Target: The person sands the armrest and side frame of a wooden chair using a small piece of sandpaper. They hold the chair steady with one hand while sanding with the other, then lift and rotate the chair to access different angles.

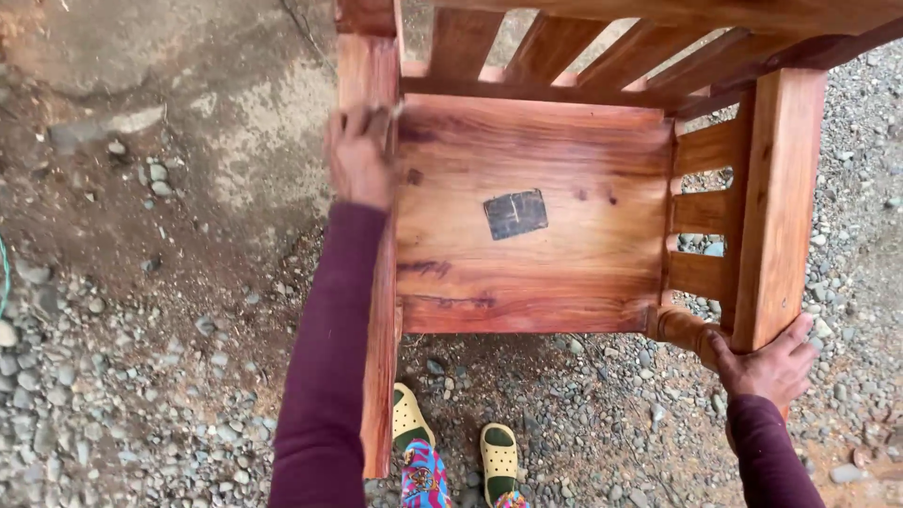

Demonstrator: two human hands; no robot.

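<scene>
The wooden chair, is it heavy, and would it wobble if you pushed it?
The wooden chair probably feels heavy and stiff: its arms and seat are thick solid boards. It may rock a little, since it stands on loose gravel. The left hand and right hand both grip the arms, which suggests it needs two hands.

I look down on a reddish-brown wooden armchair [536, 216] standing on the grey gravel ground [122, 395], directly ahead of my feet. A dark square patch [515, 214] lies near the middle of its seat. The slatted backrest [602, 47] is on the far side; the two flat armrests run toward me at the left and right of the seat. My left hand [359, 158] rests on the left armrest [369, 85], far along it, near the back. My right hand [773, 365] holds the near end of the right armrest [776, 188]. My pale yellow clogs [456, 442] stand on the gravel just before the seat's front edge, between the armrests. A patch of bare concrete [169, 85] lies to the far left of the chair.
</scene>
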